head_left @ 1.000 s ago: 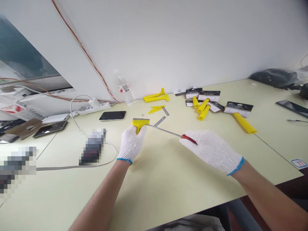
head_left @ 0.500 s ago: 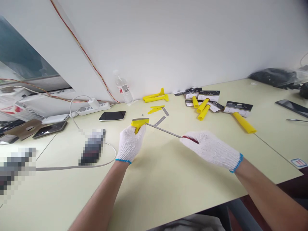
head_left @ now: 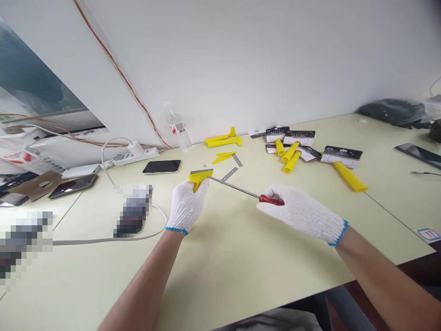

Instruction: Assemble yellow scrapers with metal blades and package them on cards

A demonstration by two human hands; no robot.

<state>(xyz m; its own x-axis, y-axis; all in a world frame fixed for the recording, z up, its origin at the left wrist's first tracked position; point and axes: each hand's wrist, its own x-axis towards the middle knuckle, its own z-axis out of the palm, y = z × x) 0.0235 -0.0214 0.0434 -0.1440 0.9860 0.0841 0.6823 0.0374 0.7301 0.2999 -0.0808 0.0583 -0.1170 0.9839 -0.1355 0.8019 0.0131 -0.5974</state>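
We see a pale yellow table (head_left: pixel 241 266) with a water bottle (head_left: pixel 177 128) standing at its far edge. Left of the bottle lies a power strip (head_left: pixel 136 155), and in front of it a dark phone (head_left: pixel 161 166). Right of it are loose yellow handles (head_left: pixel 223 139), thin metal strips (head_left: pixel 229 174), perhaps blades, and farther right packaged scrapers (head_left: pixel 299 137).

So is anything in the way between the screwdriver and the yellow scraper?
Nothing visible. The screwdriver in the right hand reaches the scraper held by the left hand. A loose metal strip lies on the table just beyond the shaft, not across it.
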